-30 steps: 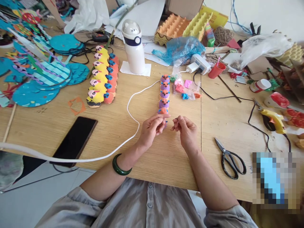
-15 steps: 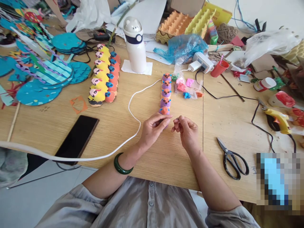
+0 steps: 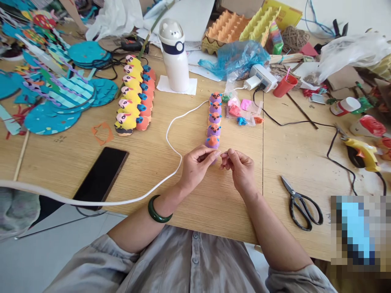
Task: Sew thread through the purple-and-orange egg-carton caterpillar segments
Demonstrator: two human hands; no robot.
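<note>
My left hand [image 3: 197, 165] is closed in a pinch just below the row of purple and orange clay figures [image 3: 214, 118], hiding its near end. Close beside it on the right, my right hand [image 3: 241, 167] also pinches, thumb against fingers. Whatever sits between the fingertips of either hand is too small to make out. Past the row lie small bags of pink, red and blue clay [image 3: 241, 110]. The figures have blue bits at their sides, and the nearest visible one shows no dark eye marks.
Black scissors [image 3: 301, 203] lie right of my arms, and a phone [image 3: 101, 177] lies left. A white cable [image 3: 159, 183] crosses the table. Yellow clay figures [image 3: 130, 95], a white bottle [image 3: 175, 61] and a yellow glue gun [image 3: 362, 154] stand or lie farther out.
The view has shifted slightly. My hands keep their pinches, with the fingertips a little closer together.
</note>
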